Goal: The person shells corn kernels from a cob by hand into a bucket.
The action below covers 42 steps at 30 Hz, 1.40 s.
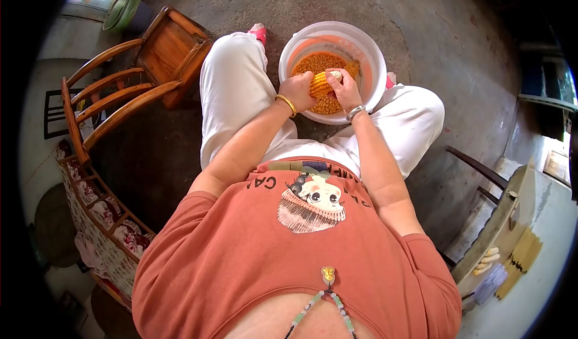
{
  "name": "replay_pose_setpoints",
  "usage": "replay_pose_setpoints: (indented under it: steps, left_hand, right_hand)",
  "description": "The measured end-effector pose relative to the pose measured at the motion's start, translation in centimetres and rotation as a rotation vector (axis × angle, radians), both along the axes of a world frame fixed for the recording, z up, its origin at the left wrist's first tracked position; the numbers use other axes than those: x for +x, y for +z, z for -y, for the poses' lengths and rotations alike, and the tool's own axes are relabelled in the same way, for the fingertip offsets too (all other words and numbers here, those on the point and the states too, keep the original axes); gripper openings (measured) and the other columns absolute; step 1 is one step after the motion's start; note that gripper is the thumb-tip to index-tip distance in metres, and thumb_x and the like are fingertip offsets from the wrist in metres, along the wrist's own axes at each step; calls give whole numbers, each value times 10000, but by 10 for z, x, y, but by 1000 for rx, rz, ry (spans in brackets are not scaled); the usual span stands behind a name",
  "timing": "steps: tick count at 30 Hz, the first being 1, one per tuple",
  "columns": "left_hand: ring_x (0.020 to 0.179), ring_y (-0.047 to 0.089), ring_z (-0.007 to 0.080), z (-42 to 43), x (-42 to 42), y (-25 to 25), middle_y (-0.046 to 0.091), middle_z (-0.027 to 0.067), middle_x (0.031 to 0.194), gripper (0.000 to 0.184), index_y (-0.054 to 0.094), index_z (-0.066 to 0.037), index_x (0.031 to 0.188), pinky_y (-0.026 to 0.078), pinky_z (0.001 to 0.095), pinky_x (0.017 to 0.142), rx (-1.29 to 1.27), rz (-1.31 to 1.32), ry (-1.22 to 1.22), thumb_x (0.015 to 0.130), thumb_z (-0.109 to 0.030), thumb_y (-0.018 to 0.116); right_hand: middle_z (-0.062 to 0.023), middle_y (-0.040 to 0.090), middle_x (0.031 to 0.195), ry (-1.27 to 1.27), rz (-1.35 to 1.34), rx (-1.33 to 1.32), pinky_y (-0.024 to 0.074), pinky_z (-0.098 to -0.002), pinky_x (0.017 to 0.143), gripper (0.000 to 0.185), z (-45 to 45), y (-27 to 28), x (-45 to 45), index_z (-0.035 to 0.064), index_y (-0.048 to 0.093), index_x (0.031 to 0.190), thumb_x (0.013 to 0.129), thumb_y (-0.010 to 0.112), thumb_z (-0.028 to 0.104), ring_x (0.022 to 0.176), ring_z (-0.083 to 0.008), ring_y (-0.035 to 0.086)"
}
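Observation:
A yellow corn cob (320, 85) is held between my hands over a white bucket (378, 68). My left hand (297, 92) is closed around one end of the cob. My right hand (345, 90) grips the other end, where a pale patch shows at the tip and the thumb presses on it. Loose yellow corn kernels (317, 62) cover the bottom of the bucket below. Behind my right fingers, part of what looks like another cob (353, 68) leans against the bucket's inner wall.
The bucket stands on a grey floor (241, 1) between my knees. To the left is a wooden chair (171, 47), with a green container (122, 12) beyond it. A patterned cushioned seat (105, 212) lies lower left. Pale cobs (486, 261) sit on a surface at right.

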<state>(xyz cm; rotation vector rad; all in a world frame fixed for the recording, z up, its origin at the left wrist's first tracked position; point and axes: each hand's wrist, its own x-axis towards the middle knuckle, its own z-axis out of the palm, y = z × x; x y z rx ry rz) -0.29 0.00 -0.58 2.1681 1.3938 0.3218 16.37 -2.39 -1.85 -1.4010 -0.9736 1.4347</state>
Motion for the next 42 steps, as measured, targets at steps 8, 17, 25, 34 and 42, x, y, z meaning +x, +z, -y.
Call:
replay_pose_setpoints:
  steps: [8,17,25,34,42]
  left_hand:
    - [812,629,341,1,-1,-3,633,166,825,387,505,-75,893,511,435,714,11,-67,-42,613,-222,727]
    - [781,632,348,3,0,-1,632,168,805,377,499,-72,890,517,436,700,32,-49,-69,609,-209,710]
    - [777,632,347,4,1,2,631,165,805,395,495,-76,893,519,432,701,34,-61,-82,602,-217,721]
    - [814,627,354,2,2,-1,634,172,839,416,520,-72,899,513,431,720,-23,-4,-20,584,-228,744]
    - [825,628,353,0,-1,6,639,184,840,418,547,-65,899,515,426,736,-80,-9,-3,576,-233,751]
  right_hand:
    - [-32,582,785,5,38,15,521,-240,516,350,0,-16,5,17,558,989,933,551,363,641,-98,580]
    - [-10,557,659,7,163,9,441,-236,438,397,2,-8,5,32,552,884,921,552,427,502,-86,533]
    - [-4,537,638,-10,198,9,440,-238,436,405,1,-11,6,39,553,849,925,539,437,497,-90,523]
    - [-3,540,706,-46,52,-65,435,-212,454,392,-1,-1,3,47,547,890,900,587,437,518,-76,510]
    - [0,536,728,26,-50,-68,447,-208,465,394,-3,-5,5,47,535,917,883,617,431,538,-73,511]
